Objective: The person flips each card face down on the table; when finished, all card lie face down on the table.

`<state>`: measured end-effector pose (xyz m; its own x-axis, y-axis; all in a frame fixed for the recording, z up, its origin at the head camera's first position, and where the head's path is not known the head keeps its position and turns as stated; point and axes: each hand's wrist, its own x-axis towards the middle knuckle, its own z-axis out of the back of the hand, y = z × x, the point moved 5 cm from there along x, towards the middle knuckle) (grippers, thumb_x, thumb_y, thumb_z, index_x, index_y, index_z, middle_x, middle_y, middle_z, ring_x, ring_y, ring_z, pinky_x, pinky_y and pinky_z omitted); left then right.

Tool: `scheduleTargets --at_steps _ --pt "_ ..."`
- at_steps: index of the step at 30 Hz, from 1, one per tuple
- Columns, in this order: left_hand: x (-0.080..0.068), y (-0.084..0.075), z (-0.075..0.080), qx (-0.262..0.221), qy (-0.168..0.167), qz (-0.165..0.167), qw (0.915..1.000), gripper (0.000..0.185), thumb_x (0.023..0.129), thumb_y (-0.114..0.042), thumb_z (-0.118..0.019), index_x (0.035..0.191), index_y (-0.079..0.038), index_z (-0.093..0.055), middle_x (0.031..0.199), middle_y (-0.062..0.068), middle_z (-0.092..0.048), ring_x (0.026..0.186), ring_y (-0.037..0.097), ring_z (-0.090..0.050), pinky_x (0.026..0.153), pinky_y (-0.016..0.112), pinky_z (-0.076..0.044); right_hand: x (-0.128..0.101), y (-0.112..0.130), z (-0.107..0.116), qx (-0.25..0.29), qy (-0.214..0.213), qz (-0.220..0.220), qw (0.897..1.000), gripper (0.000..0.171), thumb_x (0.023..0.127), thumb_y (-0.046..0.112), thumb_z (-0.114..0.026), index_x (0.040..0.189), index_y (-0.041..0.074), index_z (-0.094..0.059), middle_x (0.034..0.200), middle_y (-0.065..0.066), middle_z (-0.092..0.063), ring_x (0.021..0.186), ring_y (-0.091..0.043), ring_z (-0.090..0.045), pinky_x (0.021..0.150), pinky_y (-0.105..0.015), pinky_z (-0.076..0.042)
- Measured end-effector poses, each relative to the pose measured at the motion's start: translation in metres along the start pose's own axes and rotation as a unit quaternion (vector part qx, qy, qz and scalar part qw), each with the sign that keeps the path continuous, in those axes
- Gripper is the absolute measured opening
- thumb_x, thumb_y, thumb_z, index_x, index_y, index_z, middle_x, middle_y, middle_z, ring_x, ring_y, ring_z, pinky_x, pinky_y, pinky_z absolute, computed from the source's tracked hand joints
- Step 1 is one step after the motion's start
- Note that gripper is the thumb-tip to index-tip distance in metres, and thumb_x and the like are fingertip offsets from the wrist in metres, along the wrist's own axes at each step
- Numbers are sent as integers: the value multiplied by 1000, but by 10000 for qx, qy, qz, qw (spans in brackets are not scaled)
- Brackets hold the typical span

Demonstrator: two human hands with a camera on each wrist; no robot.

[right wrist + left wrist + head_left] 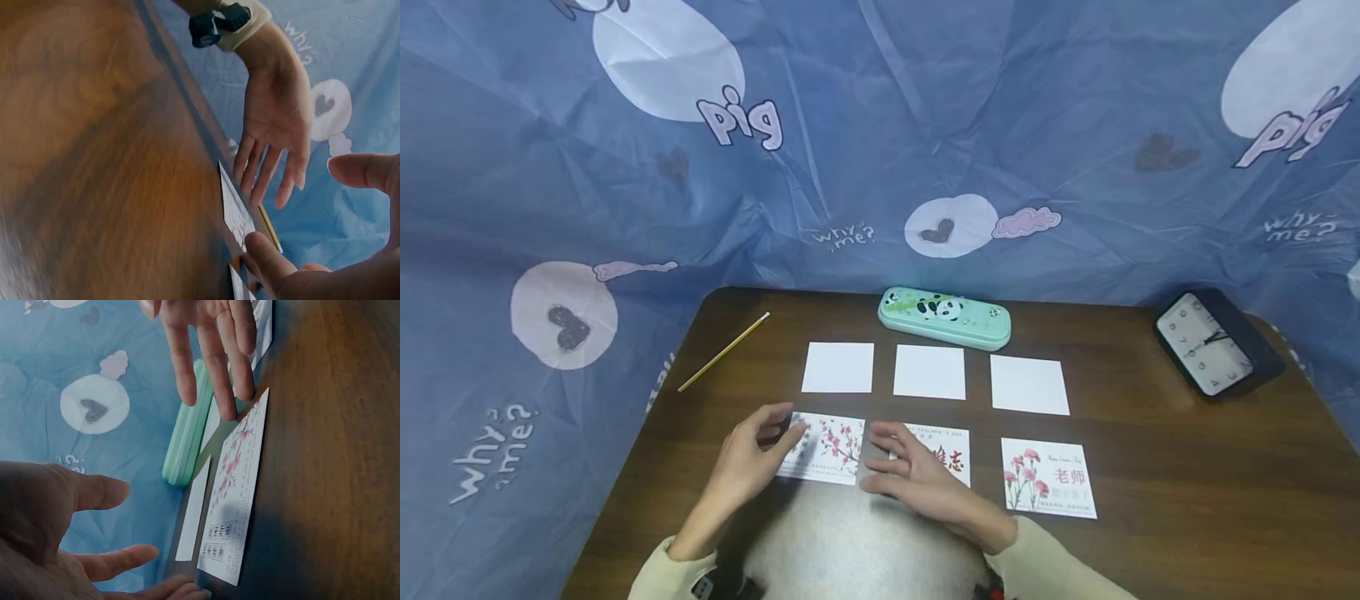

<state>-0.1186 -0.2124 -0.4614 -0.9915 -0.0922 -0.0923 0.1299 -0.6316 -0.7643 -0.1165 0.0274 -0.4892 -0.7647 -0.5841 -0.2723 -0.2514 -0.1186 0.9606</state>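
On the brown table point(1150, 467), take the green pencil case point(944, 317) at the far edge as the landmark: in front of it lies a row of three blank white cards point(928, 372), and in front of those a second row of three printed cards. The blossom card point(824, 448) is the left one of that nearer row, lying flat and face up, with the left hand point(747, 463) at its left edge and the right hand point(908, 475) just to its right, over the middle card point(950, 457). Both hands are spread, fingers straight or loosely relaxed, and hold nothing; in the right wrist view a fingertip point(257, 242) touches the card's near edge, while the left wrist view shows the left hand's fingers point(119, 561) just off its corner. The card looks thin, light and fairly stiff, probably smooth enough to slide on the wood, and easy to crease; lying flat, it is likely best taken by lifting an edge or corner with a fingertip and then pinching it. The pencil case is closed, so what is inside cannot be told. Left of the case lies a yellow pencil point(724, 352), to its right a clock point(1206, 350), and nearer, a flower card point(1048, 478).
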Motion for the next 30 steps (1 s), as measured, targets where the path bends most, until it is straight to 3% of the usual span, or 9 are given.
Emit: scheduleTargets --at_steps 10,21,26,30 --pt "-6 2 0 -238 -57 98 9997 50 100 -27 -71 139 2 -60 136 29 -66 121 43 -69 105 53 -56 0 -2 -14 436 -36 85 9990 79 95 18 -71 159 3 -28 168 -28 -29 150 -46 -43 121 -53 -43" --pt "-10 4 -3 -519 -63 252 9983 50 98 -29 -74 138 -1 -61 126 26 -73 111 39 -74 94 49 -62 -3 0 -19 663 -232 -23 9975 76 94 16 -72 157 -1 -32 165 -31 -32 151 -47 -39 123 -54 -39" --pt "-11 6 -4 -563 -150 315 9978 48 97 -26 -75 138 -3 -62 125 24 -74 111 36 -74 93 46 -63 -2 -3 -20 897 -429 -212 9948 75 93 16 -71 156 -1 -34 164 -28 -34 151 -46 -41 118 -49 -48" --pt "-13 5 -3 -490 -215 180 9984 48 96 -25 -76 136 -1 -63 123 26 -74 108 36 -75 93 46 -63 0 -6 -21 1282 -638 -296 9893 74 91 13 -70 154 -3 -35 162 -28 -38 143 -42 -52 110 -40 -56"
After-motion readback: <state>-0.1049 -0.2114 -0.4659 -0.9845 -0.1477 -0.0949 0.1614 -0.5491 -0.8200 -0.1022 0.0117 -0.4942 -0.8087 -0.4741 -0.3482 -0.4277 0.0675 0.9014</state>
